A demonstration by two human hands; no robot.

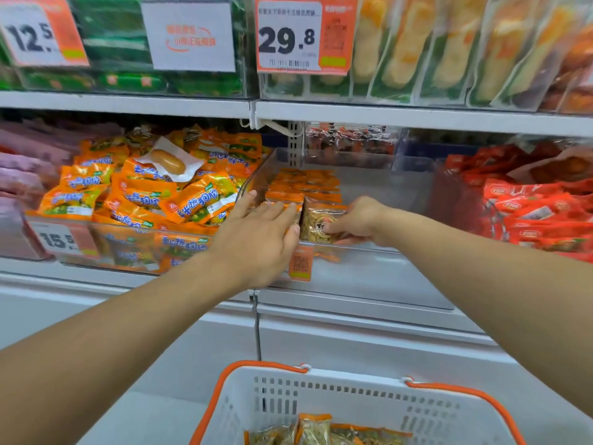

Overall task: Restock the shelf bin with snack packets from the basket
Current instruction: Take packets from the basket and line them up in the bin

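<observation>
A clear shelf bin on the middle shelf holds a row of orange-topped snack packets along its left side. My right hand grips an upright snack packet at the front of that row. My left hand lies flat against the packets from the left, fingers together and extended, touching the same packet's left edge. At the bottom of the view stands a white basket with orange handles, and more of the same packets lie in it.
An orange-packet bin with one stray white sausage packet sits left of the bin. Red packets fill the bin on the right. Price tags and green and yellow goods line the upper shelf. A white shelf front runs below.
</observation>
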